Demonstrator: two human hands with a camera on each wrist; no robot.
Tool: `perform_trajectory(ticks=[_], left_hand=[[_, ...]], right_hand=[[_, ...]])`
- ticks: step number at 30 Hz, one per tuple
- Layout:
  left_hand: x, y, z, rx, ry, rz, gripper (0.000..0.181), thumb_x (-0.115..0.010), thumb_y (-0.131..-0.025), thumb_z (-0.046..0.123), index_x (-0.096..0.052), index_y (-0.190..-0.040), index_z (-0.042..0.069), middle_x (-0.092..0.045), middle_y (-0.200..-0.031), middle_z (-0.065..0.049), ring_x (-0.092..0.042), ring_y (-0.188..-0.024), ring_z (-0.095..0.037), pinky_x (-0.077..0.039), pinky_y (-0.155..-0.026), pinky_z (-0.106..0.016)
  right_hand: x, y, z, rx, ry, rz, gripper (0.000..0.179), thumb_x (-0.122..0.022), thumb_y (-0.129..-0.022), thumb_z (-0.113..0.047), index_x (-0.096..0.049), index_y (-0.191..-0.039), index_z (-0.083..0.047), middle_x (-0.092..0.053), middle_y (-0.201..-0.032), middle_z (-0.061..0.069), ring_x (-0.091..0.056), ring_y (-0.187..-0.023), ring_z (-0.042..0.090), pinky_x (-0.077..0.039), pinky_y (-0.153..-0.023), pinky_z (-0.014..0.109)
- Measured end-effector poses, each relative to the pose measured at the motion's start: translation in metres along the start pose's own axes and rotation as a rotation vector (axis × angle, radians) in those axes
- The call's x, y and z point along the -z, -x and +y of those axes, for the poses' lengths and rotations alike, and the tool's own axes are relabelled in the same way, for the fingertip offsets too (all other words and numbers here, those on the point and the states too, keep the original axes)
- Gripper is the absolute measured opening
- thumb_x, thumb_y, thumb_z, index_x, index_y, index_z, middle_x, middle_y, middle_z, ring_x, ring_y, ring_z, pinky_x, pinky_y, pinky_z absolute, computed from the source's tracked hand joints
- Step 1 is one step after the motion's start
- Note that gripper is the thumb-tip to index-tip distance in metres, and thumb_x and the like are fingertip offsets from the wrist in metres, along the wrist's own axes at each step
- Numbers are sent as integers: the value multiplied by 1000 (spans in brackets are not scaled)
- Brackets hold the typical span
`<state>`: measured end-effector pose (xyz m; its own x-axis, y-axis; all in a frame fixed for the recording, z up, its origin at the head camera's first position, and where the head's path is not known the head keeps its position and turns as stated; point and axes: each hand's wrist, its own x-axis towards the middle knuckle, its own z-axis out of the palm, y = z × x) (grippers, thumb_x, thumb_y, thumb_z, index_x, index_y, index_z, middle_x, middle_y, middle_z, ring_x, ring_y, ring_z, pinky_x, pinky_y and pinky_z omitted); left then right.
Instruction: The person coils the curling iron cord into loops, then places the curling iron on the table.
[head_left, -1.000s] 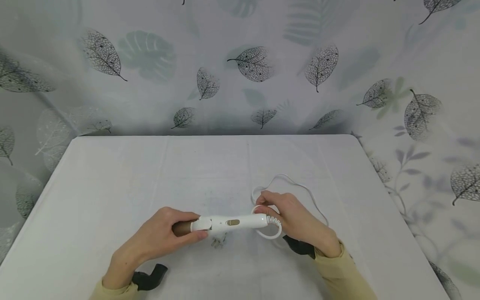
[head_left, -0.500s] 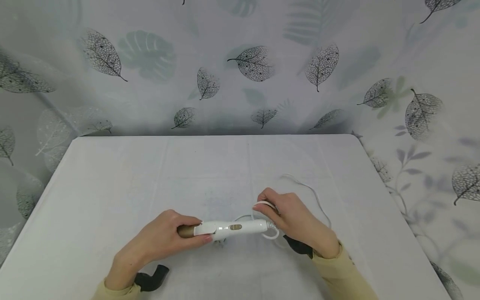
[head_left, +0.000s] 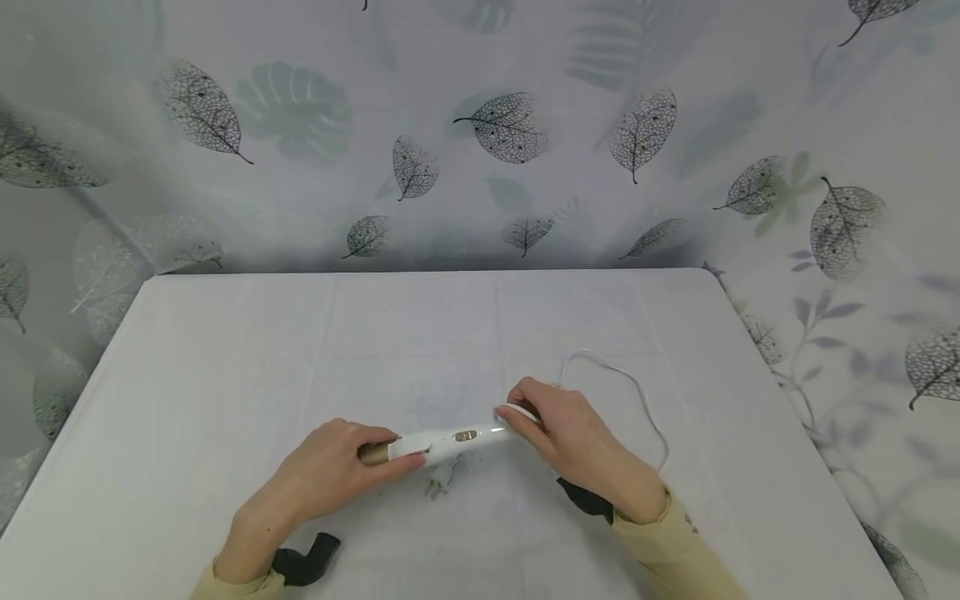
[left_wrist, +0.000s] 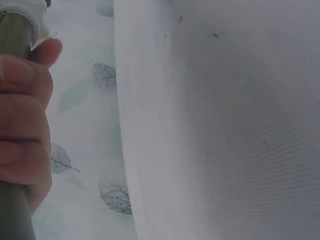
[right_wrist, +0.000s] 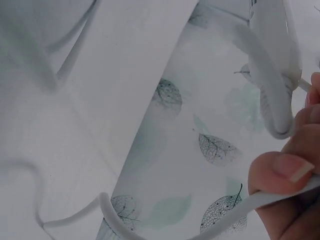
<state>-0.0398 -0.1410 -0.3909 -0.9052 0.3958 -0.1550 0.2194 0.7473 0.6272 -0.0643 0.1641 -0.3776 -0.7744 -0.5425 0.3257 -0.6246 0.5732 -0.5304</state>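
A curling iron with a white handle and a gold-brown barrel is held above the white table. My left hand grips it at the barrel; the left wrist view has the fingers curled round the olive-looking barrel. At the handle's cord end, my right hand pinches the white power cord between thumb and fingers. A bend of cord at the handle's end shows in the right wrist view. Below the handle, the plug shows with its prongs toward me.
The white-covered table spreads around the hands. A length of cord curves behind the right hand. Black curved pieces sit at the left wrist and right wrist. A leaf-print curtain hangs behind the table.
The right hand has shifted slightly left, up to the handle's end, and the cord loop there is now mostly hidden. The handle's right end has tilted up, and the plug shows more.
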Motion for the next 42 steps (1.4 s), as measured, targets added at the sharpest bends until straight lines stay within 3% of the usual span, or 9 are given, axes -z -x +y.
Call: perform_trajectory(ticks=[3, 7, 11, 14, 18, 26, 34, 42], left_hand=[[1, 0, 1, 59, -2, 22, 52, -61, -85, 71, -77, -101, 23, -64, -77, 16, -50, -62, -1, -42, -58, -22], [2, 0, 2, 129, -28, 67, 60, -60, -86, 71, -76, -109, 18, -69, -81, 10, -54, -66, -3, -46, -66, -26], [4, 1, 2, 154, -35, 115, 58, -57, -87, 72, -74, -101, 18, -44, -59, 12, -45, -59, -4, -40, -60, -24], [6, 1, 2, 158, -32, 158, 53, -55, -89, 71, -67, -87, 20, -25, -56, 10, -33, -54, -5, -30, -53, -23], [8, 2, 2, 170, -35, 216, 51, -56, -91, 68, -61, -81, 19, -24, -57, 10, -28, -52, -6, -25, -50, -24], [9, 0, 1, 211, -3, 265, 56, -53, -93, 68, -54, -72, 16, -24, -59, 7, -24, -53, -8, -23, -51, -25], [10, 0, 4, 173, -14, 329, 49, -57, -95, 60, -61, -80, 14, -28, -57, 7, -30, -51, -9, -26, -49, -25], [13, 3, 4, 115, -17, 451, 44, -63, -96, 50, -50, -70, 16, -26, -57, 9, -28, -49, -5, -24, -49, -24]], right_hand=[[-1, 0, -2, -23, -10, -4, 8, -61, -101, -18, -57, -96, -13, -40, -65, -13, -31, -55, -4, -32, -52, 17], [-4, 0, -3, -11, -50, -3, 6, -57, -103, -17, -55, -100, -12, -36, -63, -14, -27, -53, -6, -29, -50, 16], [-5, 0, -3, 23, -107, 27, 6, -56, -103, -12, -52, -98, -14, -37, -66, -13, -31, -56, -5, -32, -51, 16], [-4, 0, -2, 44, -123, 69, 9, -57, -101, -8, -52, -96, -15, -47, -70, -12, -42, -61, -3, -38, -55, 17], [-3, 0, -3, 50, -133, 87, 10, -54, -101, -5, -54, -97, -14, -50, -73, -10, -45, -63, -1, -39, -56, 18], [-4, -1, -7, 23, -133, 39, 9, -50, -104, -5, -51, -98, -12, -35, -70, -10, -31, -60, 0, -29, -54, 15], [-6, -2, -6, 77, -145, 52, 11, -49, -103, -3, -50, -97, -12, -40, -74, -8, -36, -64, 2, -34, -58, 18], [-4, -3, -4, 54, -194, 60, 14, -54, -100, 0, -58, -97, -13, -56, -86, -4, -50, -80, 7, -45, -71, 23]])
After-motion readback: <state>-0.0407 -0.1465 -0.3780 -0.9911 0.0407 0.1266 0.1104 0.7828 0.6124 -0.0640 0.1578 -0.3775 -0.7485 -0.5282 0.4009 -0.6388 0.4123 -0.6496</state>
